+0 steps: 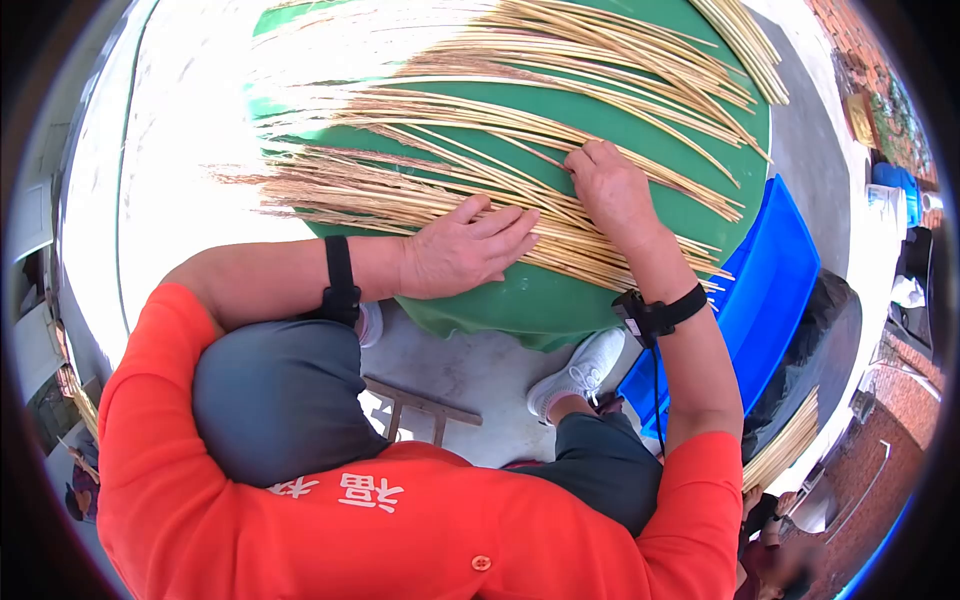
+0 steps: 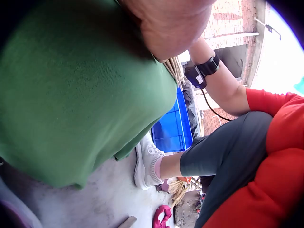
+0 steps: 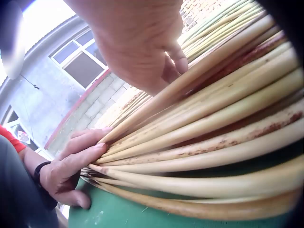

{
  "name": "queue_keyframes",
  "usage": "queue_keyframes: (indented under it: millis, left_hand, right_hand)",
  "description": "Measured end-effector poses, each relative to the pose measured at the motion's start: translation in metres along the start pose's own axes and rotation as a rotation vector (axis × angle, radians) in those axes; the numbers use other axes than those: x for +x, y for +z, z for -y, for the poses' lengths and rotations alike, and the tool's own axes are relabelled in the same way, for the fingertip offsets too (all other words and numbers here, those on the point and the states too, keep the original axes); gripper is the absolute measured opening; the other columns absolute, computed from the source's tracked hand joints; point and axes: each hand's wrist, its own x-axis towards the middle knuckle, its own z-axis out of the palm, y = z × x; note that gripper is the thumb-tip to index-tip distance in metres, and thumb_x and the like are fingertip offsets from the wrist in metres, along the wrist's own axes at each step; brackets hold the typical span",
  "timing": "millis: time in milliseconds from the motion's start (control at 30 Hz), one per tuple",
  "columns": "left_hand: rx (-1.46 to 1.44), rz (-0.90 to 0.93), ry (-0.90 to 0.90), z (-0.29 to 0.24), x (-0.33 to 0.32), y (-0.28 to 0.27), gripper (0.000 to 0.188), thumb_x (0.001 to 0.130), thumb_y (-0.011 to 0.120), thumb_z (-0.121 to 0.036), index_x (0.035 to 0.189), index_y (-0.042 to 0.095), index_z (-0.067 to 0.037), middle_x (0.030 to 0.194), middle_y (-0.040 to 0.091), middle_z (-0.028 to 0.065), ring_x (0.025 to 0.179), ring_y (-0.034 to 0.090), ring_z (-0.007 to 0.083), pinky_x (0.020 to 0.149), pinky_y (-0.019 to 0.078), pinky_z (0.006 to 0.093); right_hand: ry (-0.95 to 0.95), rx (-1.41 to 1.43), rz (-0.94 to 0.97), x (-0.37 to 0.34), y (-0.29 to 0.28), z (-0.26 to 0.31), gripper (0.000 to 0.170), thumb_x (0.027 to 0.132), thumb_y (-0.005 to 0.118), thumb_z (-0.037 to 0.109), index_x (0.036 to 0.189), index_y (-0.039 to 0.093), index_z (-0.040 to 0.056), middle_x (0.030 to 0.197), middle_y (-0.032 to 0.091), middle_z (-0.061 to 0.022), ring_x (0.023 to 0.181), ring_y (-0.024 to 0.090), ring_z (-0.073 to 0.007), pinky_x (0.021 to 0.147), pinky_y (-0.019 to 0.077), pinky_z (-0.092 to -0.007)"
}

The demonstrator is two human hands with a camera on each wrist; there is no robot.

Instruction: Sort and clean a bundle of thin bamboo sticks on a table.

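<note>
Long, thin straw-coloured stalks with brushy reddish-brown tips lie across a green-covered table. My left hand (image 1: 468,246) rests with fairly straight fingers on the nearest bundle of stalks (image 1: 590,262), thumb side toward the brushy ends. Farther right, my right hand (image 1: 612,192) has its fingers curled down at a stalk (image 1: 528,150) above that bundle, pinching it. In the right wrist view the thick stalk ends (image 3: 204,118) fan out close below the right hand (image 3: 142,52), and the left fingertips (image 3: 97,149) press on them. The left wrist view shows only the heel of the left hand (image 2: 171,28).
More stalks (image 1: 620,70) lie in loose rows toward the far side of the green cloth (image 1: 480,310). A blue plastic bin (image 1: 770,270) stands at the table's right edge, beside a black covering (image 1: 835,320). Another stalk bundle (image 1: 785,440) is behind it. A wooden frame (image 1: 425,405) lies below.
</note>
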Motion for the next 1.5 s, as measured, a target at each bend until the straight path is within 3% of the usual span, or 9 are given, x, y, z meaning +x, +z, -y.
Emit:
queue_keyframes:
  millis: [100, 200, 267, 633, 867, 1033, 1100, 1300, 1500]
  left_hand:
    - [0.100, 0.009, 0.020, -0.001, 0.000, 0.002, 0.048, 0.079, 0.049, -0.018, 0.124, 0.049, -0.002, 0.131, 0.046, 0.0141, 0.115, 0.047, 0.0219, 0.089, 0.0392, 0.0376]
    - [0.133, 0.022, 0.034, 0.000, 0.000, 0.002, 0.046, 0.080, 0.047, -0.019, 0.123, 0.050, -0.002, 0.131, 0.046, 0.0137, 0.116, 0.047, 0.0213, 0.089, 0.0391, 0.0374]
    - [0.134, 0.024, 0.037, -0.002, -0.001, 0.005, 0.046, 0.080, 0.047, -0.019, 0.123, 0.050, -0.003, 0.131, 0.046, 0.0136, 0.116, 0.047, 0.0213, 0.089, 0.0390, 0.0374]
    - [0.139, 0.037, 0.078, -0.009, -0.001, 0.007, 0.045, 0.081, 0.046, -0.020, 0.123, 0.051, -0.004, 0.132, 0.045, 0.0124, 0.115, 0.046, 0.0208, 0.088, 0.0384, 0.0385]
    - [0.125, 0.040, -0.023, 0.005, 0.008, 0.008, 0.046, 0.080, 0.048, -0.018, 0.123, 0.050, -0.003, 0.135, 0.042, 0.0124, 0.115, 0.045, 0.0220, 0.088, 0.0378, 0.0391]
    - [0.185, 0.005, -0.018, 0.006, 0.004, 0.009, 0.043, 0.080, 0.048, -0.021, 0.121, 0.054, -0.006, 0.130, 0.045, 0.0124, 0.114, 0.045, 0.0226, 0.089, 0.0380, 0.0394]
    - [0.184, 0.002, -0.013, 0.006, 0.003, 0.009, 0.043, 0.081, 0.048, -0.021, 0.121, 0.053, -0.007, 0.131, 0.046, 0.0124, 0.115, 0.045, 0.0227, 0.089, 0.0382, 0.0396]
    - [0.162, 0.016, -0.013, 0.003, 0.002, 0.009, 0.044, 0.081, 0.047, -0.020, 0.122, 0.052, -0.006, 0.132, 0.045, 0.0123, 0.117, 0.045, 0.0228, 0.091, 0.0379, 0.0400]
    - [0.102, 0.003, -0.007, 0.002, 0.001, 0.007, 0.044, 0.081, 0.047, -0.019, 0.124, 0.050, -0.006, 0.132, 0.045, 0.0124, 0.120, 0.045, 0.0233, 0.096, 0.0365, 0.0403]
  right_hand:
    - [0.036, -0.109, -0.109, 0.005, 0.001, -0.007, 0.018, 0.071, 0.069, 0.015, 0.086, 0.059, 0.0099, 0.084, 0.056, -0.0073, 0.084, 0.058, -0.0250, 0.067, 0.0510, -0.0356]
    - [0.105, 0.117, -0.099, 0.002, -0.010, -0.003, 0.022, 0.070, 0.070, 0.017, 0.086, 0.058, 0.0096, 0.085, 0.056, -0.0079, 0.084, 0.057, -0.0258, 0.068, 0.0502, -0.0357]
    - [0.101, 0.338, 0.043, -0.003, -0.019, 0.005, 0.025, 0.068, 0.072, 0.020, 0.084, 0.057, 0.0094, 0.085, 0.055, -0.0075, 0.085, 0.056, -0.0267, 0.070, 0.0493, -0.0362]
    - [-0.052, -0.084, -0.183, 0.005, 0.002, -0.008, 0.017, 0.070, 0.067, 0.013, 0.082, 0.056, 0.0089, 0.077, 0.052, -0.0052, 0.078, 0.054, -0.0228, 0.068, 0.0478, -0.0332]
    - [-0.009, -0.008, -0.251, 0.007, -0.014, -0.002, 0.015, 0.073, 0.065, 0.012, 0.083, 0.055, 0.0080, 0.077, 0.053, -0.0072, 0.076, 0.054, -0.0256, 0.068, 0.0467, -0.0352]
    - [0.050, 0.100, -0.183, -0.003, -0.010, -0.009, 0.014, 0.074, 0.065, 0.010, 0.086, 0.057, 0.0081, 0.078, 0.054, -0.0062, 0.077, 0.054, -0.0261, 0.068, 0.0472, -0.0368]
    - [0.083, 0.022, -0.366, 0.000, -0.012, -0.005, 0.014, 0.073, 0.064, 0.008, 0.086, 0.059, 0.0089, 0.075, 0.053, -0.0052, 0.075, 0.054, -0.0253, 0.066, 0.0476, -0.0355]
    - [0.005, 0.122, -0.227, 0.002, -0.005, 0.002, 0.011, 0.070, 0.065, 0.007, 0.080, 0.062, 0.0098, 0.075, 0.053, -0.0037, 0.075, 0.054, -0.0227, 0.064, 0.0481, -0.0334]
    - [0.004, 0.117, -0.229, 0.006, 0.005, 0.001, 0.010, 0.070, 0.067, 0.009, 0.078, 0.062, 0.0094, 0.073, 0.054, -0.0040, 0.075, 0.055, -0.0227, 0.065, 0.0479, -0.0333]
